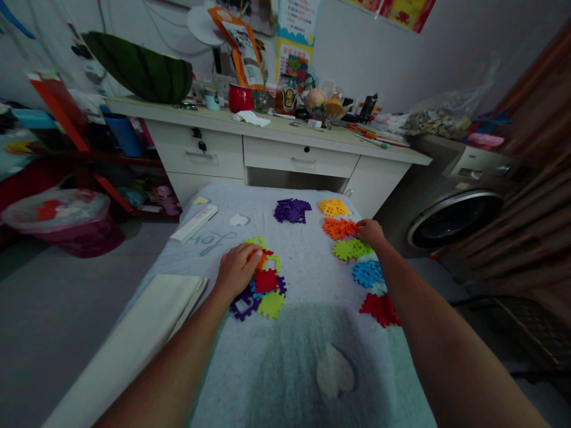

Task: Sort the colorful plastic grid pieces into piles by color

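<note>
My left hand (238,270) rests on a mixed heap of jigsaw-edged plastic puzzle pieces (266,280), its fingers curled together by the orange and red ones. Whatever lies under those fingers is hidden. Lime, blue and purple pieces are in this heap too. At the right, my right hand (370,230) has its fingertips pinched at the edge of the orange puzzle pieces (339,228). Yellow pieces (333,207) lie just behind them. Lime pieces (350,249), blue pieces (367,274) and red pieces (380,310) sit nearer, partly beside my forearm. A purple pile (292,210) lies at the far middle.
A pale cloth (307,368) covers the table. A long white box (194,224) and a folded white sheet (156,318) lie along its left side. Behind stands a cluttered white desk (272,126); a washing machine (450,196) is at the right, a pink bin (74,232) at the left.
</note>
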The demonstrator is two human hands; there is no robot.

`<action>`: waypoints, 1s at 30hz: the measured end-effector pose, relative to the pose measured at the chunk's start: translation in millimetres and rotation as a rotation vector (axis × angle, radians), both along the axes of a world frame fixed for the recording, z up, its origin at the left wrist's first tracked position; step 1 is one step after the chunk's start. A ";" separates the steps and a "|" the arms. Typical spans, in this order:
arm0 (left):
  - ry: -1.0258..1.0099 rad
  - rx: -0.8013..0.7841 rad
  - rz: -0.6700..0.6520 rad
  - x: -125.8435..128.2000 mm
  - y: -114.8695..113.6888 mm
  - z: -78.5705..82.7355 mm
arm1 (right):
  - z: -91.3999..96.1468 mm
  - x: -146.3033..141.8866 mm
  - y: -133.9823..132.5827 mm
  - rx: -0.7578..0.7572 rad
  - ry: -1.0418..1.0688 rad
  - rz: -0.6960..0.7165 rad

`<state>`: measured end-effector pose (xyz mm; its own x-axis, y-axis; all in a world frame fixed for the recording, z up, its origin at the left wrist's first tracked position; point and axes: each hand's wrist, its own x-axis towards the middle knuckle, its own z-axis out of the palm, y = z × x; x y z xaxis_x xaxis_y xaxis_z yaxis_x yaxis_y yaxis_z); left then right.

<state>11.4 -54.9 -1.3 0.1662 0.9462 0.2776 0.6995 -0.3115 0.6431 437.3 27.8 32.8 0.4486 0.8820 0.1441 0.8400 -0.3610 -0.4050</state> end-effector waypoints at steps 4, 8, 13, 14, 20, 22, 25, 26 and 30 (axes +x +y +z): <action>-0.001 0.016 -0.013 -0.4 0.5 0.0 | 2.8 0.9 -6.9 0.054 0.027 0.004; 0.008 0.012 -0.007 -0.2 0.7 -1.3 | 19.0 -9.7 -17.4 0.165 0.039 -0.005; -0.003 0.003 -0.003 -0.3 1.3 -4.2 | 35.2 -60.6 -35.8 0.307 0.117 0.171; -0.010 -0.002 0.000 -0.3 1.3 -4.3 | 35.1 -76.0 -40.6 0.326 0.141 0.245; -0.073 -0.022 0.018 0.2 -1.6 0.3 | 16.0 -177.7 -73.9 0.142 0.215 0.774; -0.096 -0.021 0.017 0.3 -2.7 2.0 | 9.1 -204.6 -81.4 0.112 0.166 0.863; -0.137 -0.024 0.014 0.6 -3.1 2.0 | 3.3 -231.7 -85.5 0.070 0.116 0.928; -0.157 -0.026 0.009 0.8 -3.0 1.3 | 2.4 -237.6 -85.2 0.056 0.106 0.945; -0.243 -0.032 -0.029 1.4 -1.8 -2.5 | 1.0 -251.1 -81.0 0.030 0.082 1.035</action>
<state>12.8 -56.7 -3.8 0.1251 0.9509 0.2830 0.5146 -0.3061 0.8010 186.2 -53.2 33.7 -0.5171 0.8377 0.1754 0.7025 0.5325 -0.4721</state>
